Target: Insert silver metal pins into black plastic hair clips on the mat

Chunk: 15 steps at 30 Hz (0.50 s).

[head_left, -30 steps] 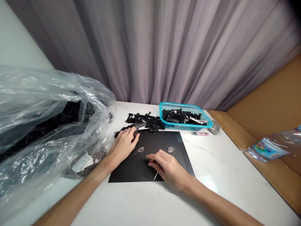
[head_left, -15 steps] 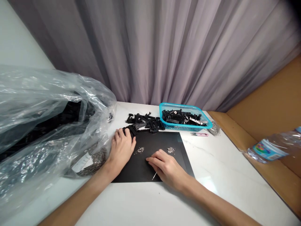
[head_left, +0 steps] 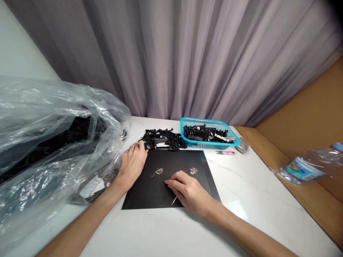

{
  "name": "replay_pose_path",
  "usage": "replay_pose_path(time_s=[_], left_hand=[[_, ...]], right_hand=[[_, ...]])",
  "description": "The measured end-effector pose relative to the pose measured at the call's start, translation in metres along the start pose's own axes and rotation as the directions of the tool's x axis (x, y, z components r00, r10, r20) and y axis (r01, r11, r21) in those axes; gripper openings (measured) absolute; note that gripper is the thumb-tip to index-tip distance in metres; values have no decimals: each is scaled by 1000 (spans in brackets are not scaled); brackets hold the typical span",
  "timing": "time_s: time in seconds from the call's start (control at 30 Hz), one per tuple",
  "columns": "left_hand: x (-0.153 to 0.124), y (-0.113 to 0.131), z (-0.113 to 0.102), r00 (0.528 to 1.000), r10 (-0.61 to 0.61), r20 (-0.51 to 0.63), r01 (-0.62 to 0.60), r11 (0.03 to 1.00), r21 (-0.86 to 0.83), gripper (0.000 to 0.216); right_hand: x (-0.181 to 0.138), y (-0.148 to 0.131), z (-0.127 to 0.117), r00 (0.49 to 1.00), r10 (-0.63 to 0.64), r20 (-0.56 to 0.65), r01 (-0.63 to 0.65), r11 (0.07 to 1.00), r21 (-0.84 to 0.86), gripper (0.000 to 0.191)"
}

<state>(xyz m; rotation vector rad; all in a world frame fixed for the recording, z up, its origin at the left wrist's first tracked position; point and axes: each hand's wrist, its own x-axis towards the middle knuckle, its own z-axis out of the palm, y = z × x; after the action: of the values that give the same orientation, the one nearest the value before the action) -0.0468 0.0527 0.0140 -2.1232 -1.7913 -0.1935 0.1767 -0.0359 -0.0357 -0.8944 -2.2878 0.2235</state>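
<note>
My left hand [head_left: 132, 162] lies at the far left corner of a black mat [head_left: 150, 189], fingers stretched toward a heap of black plastic parts [head_left: 163, 139] and touching its near edge. My right hand [head_left: 187, 191] rests on the mat with fingers curled around a thin metal pin [head_left: 175, 199] that sticks out below the palm. Two small heaps of tiny silvery pieces, one [head_left: 158, 172] between the hands and one [head_left: 194, 171] further right, lie on the mat.
A turquoise basket [head_left: 184, 137] of black parts stands behind the mat. A big clear plastic bag [head_left: 48, 142] with dark parts fills the left. Small pink snips [head_left: 226, 152] lie right of the mat. A plastic bottle [head_left: 308, 166] rests on the cardboard wall at right.
My left hand slid left and back along the heap of black parts, pushing them together. My right hand stayed almost still on the mat.
</note>
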Motion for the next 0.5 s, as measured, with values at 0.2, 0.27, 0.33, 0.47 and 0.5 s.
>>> replay_pose_path(time_s=[0.2, 0.27, 0.33, 0.47, 0.5], left_hand=[[1, -10, -3, 1000, 5, 0, -5, 1000, -17, 26], [0, -13, -4, 1000, -1, -10, 1, 1000, -31, 26], [-2, -14, -6, 1000, -10, -29, 8, 999, -52, 26], [-2, -10, -3, 994, -9, -113, -6, 991, -132, 26], [0, -8, -1, 991, 1, -136, -23, 986, -162, 25]], right_hand=[[-1, 0, 1, 1000, 3, 5, -3, 1000, -8, 27], [-1, 0, 1, 1000, 4, 8, -4, 1000, -10, 27], [-1, 0, 0, 1000, 9, 17, -9, 1000, -10, 28], [0, -1, 0, 999, 17, 31, -16, 1000, -12, 29], [1, -1, 0, 999, 17, 31, -16, 1000, -14, 29]])
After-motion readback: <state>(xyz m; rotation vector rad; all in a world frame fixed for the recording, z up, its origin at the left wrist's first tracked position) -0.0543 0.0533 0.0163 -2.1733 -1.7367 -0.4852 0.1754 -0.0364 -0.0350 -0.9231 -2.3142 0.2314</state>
